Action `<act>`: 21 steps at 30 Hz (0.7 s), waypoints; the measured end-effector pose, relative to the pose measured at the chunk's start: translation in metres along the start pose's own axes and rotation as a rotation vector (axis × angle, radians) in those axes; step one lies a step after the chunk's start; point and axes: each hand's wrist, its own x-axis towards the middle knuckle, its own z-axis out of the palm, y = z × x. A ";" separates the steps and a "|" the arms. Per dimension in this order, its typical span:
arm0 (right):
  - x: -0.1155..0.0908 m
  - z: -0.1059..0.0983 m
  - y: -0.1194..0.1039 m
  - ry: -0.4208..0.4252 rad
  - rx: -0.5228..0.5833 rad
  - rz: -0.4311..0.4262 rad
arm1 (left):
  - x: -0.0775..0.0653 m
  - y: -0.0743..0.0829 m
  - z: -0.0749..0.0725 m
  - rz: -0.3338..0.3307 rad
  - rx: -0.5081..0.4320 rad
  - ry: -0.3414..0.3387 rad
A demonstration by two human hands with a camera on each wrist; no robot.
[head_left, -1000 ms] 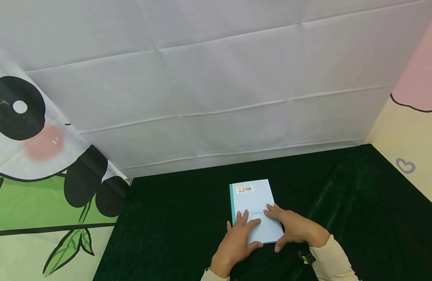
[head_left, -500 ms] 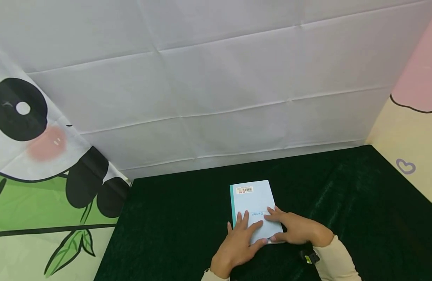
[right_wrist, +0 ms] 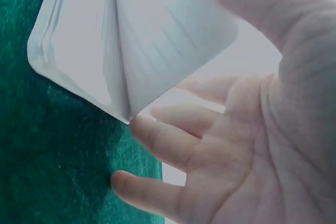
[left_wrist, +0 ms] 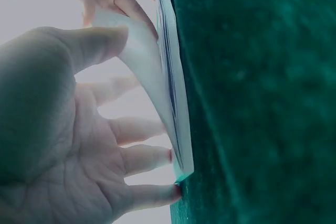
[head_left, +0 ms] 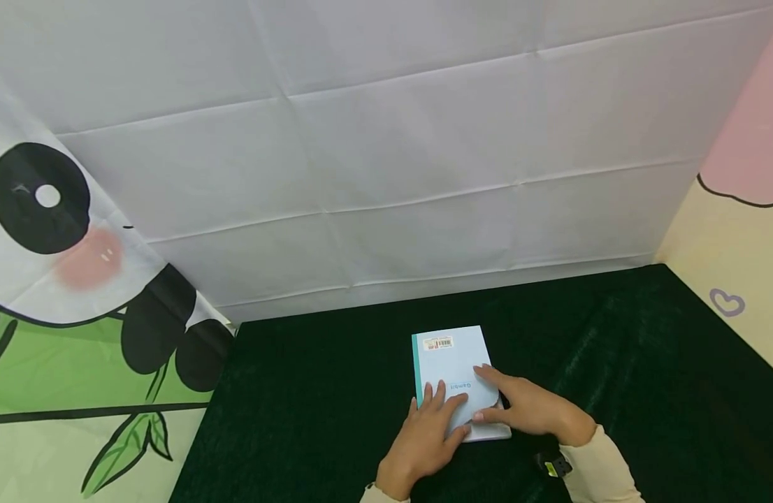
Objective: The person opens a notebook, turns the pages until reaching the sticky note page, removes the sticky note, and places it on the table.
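A pale blue notebook [head_left: 458, 360] with a teal spine and a barcode sticker lies flat, its printed word "Gambit" upside down in the head view. My left hand [head_left: 421, 439] rests on its lower left part with spread, fairly straight fingers. In the left wrist view the thumb touches the edge of the raised cover [left_wrist: 137, 51]. My right hand [head_left: 537, 411] pinches that cover near the lower right corner, thumb on its inner face and fingers on the outside. White pages [right_wrist: 79, 40] show beneath the bent cover in the right wrist view.
Dark green velvet cloth [head_left: 323, 391] covers the table. A white sheet [head_left: 393, 161] hangs behind it, a cartoon-printed sheet [head_left: 91, 258] on the left and a cream and pink one [head_left: 732, 265] on the right.
The right thumb has moved from the notebook's lower edge up and inward under the cover. The cover's lower right corner is now lifted and bent. The left hand has stayed nearly in place.
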 end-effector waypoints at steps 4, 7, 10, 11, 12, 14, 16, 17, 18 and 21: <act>0.001 0.001 0.002 0.062 0.014 -0.034 | 0.002 -0.003 -0.001 -0.007 -0.050 0.014; 0.002 0.002 0.003 0.099 0.026 -0.039 | 0.003 -0.007 -0.003 -0.014 -0.111 0.030; 0.004 0.003 0.003 0.117 0.035 -0.004 | 0.004 -0.011 -0.007 -0.032 -0.174 0.043; 0.005 0.004 0.002 0.113 0.038 0.009 | 0.004 -0.012 -0.008 -0.034 -0.190 0.048; 0.005 0.005 0.002 0.107 0.032 0.024 | 0.004 -0.013 -0.009 -0.036 -0.208 0.053; 0.006 0.007 0.001 0.090 0.024 0.052 | 0.004 -0.013 -0.011 -0.041 -0.240 0.060; 0.007 0.010 0.000 0.075 -0.004 0.066 | 0.004 -0.014 -0.013 -0.035 -0.262 0.078; 0.007 0.011 0.000 0.070 -0.023 0.066 | 0.004 -0.014 -0.013 -0.032 -0.272 0.090; 0.008 0.012 -0.001 0.069 -0.045 0.067 | 0.003 -0.014 -0.014 -0.031 -0.278 0.104; 0.009 0.015 0.000 0.068 -0.099 0.078 | 0.002 -0.011 -0.017 -0.022 -0.293 0.170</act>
